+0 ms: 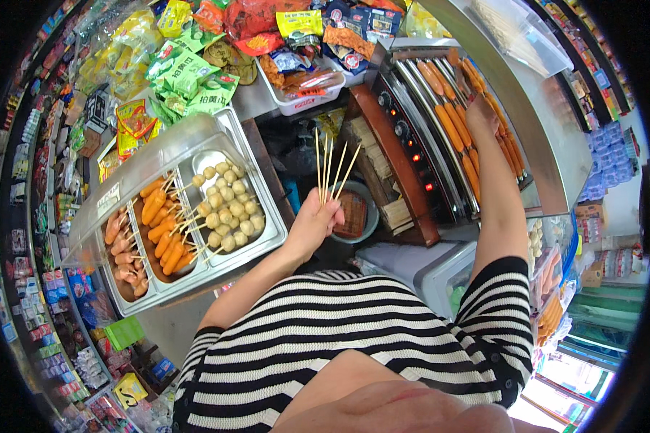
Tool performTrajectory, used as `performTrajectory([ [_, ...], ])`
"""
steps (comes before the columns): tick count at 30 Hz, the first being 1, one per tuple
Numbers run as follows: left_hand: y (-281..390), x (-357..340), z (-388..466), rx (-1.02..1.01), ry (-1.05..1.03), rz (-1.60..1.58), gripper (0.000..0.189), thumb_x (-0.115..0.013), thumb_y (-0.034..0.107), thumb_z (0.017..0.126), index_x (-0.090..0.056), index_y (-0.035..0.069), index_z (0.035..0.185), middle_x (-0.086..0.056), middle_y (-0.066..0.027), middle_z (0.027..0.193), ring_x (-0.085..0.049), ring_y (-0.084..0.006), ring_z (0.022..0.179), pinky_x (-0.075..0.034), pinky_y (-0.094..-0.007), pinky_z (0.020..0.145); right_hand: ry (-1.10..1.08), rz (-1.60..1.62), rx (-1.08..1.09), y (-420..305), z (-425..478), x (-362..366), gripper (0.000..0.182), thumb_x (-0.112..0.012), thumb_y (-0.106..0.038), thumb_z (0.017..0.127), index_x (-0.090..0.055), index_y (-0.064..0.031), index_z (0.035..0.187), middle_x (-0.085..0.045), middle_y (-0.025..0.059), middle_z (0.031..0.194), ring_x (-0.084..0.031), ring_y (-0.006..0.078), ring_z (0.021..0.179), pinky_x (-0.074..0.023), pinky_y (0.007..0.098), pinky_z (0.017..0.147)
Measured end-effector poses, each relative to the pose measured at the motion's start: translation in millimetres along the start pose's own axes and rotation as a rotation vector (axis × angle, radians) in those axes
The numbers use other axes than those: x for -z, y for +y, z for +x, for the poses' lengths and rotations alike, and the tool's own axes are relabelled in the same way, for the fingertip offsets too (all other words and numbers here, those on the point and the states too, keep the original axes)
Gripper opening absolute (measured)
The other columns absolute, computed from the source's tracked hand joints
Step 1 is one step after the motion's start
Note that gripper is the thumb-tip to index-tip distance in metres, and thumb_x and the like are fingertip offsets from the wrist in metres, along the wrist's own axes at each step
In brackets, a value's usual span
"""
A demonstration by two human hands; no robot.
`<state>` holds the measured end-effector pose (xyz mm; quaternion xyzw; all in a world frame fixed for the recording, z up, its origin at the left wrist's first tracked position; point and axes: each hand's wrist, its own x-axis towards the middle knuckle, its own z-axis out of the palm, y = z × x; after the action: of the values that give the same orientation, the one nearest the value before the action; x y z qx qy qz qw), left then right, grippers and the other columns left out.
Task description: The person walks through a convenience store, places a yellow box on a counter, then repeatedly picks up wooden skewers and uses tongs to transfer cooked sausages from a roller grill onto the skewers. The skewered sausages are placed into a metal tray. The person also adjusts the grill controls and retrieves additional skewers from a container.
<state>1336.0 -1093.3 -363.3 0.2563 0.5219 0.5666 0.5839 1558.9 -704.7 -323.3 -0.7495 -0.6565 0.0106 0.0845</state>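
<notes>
My left hand (315, 223) pinches several thin wooden skewers (327, 168), their points fanned upward. My right hand (482, 116) reaches over a hot-dog roller grill (441, 130) on the right. It grips what looks like a pair of tongs (459, 78), partly hidden by the sausages and hand. Sausages (448, 127) lie in rows on the steel rollers, some pale and some browned. To the left, a divided steel tray (275, 238) under a raised clear lid (141, 178) holds skewered meatballs (227, 208), orange sausages (165, 233) and pinkish sausages (125, 260).
Packaged snacks (189, 76) pile up behind the steel tray. A white basket (311, 100) of packets stands beside the grill's far end. Below my left hand is a round grey bucket (371, 216). A clear box of skewers (520, 32) sits on the grill's hood (552, 140).
</notes>
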Motion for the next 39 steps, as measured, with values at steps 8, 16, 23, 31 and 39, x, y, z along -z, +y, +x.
performTrajectory([
  [8,-12.3,-31.8,42.1,-0.156,-0.002,0.126,0.011,-0.046,0.019,0.097,-0.048,0.008,0.099,-0.053,0.0017,0.072,-0.038,-0.0043,0.058,-0.032,-0.0191,0.05,-0.637,1.63,0.025,24.5,-193.6,0.9,0.029,-0.053,-0.03,0.095,-0.056,-0.0075,0.114,-0.055,-0.0007,0.074,-0.048,0.0061,0.055,-0.0351,0.0181,0.044],
  [16,-22.9,-53.4,43.7,-0.175,0.011,0.167,0.009,-0.046,0.018,0.097,-0.048,0.009,0.096,-0.051,0.003,0.071,-0.04,-0.0044,0.061,-0.034,-0.0191,0.056,-0.694,1.701,-0.045,31.3,-270.9,0.8,0.035,-0.053,-0.028,0.095,-0.05,-0.0062,0.123,-0.054,0.0003,0.079,-0.047,0.0071,0.058,-0.0353,0.019,0.048],
  [23,-31.4,-57.9,43.0,-0.185,0.006,0.178,0.009,-0.046,0.017,0.097,-0.047,0.009,0.094,-0.05,0.003,0.07,-0.039,-0.0052,0.061,-0.034,-0.0203,0.058,-0.678,1.679,-0.047,40.7,-282.2,-1.6,0.035,-0.051,-0.027,0.096,-0.051,-0.0058,0.123,-0.054,-0.0006,0.079,-0.047,0.0063,0.058,-0.0348,0.0184,0.048],
  [31,-35.0,-61.6,38.3,-0.167,0.091,0.235,0.012,-0.047,0.018,0.096,-0.048,0.008,0.09,-0.05,0.0026,0.068,-0.04,-0.0061,0.061,-0.034,-0.0214,0.057,-0.563,1.573,-0.01,35.3,-301.7,1.7,0.015,-0.049,-0.019,0.096,-0.054,-0.0059,0.1,-0.051,-0.0015,0.072,-0.044,0.0052,0.053,-0.0336,0.0196,0.046],
  [39,-34.0,-62.7,41.8,-0.174,0.137,0.238,0.013,-0.049,0.014,0.092,-0.048,0.002,0.088,-0.053,-0.0033,0.067,-0.048,-0.013,0.062,-0.039,-0.0273,0.06,-0.616,1.485,0.033,38.5,-337.0,-11.4,0.013,-0.051,-0.019,0.096,-0.053,-0.0068,0.092,-0.049,-0.0032,0.068,-0.043,0.0039,0.051,-0.0326,0.0181,0.045],
])
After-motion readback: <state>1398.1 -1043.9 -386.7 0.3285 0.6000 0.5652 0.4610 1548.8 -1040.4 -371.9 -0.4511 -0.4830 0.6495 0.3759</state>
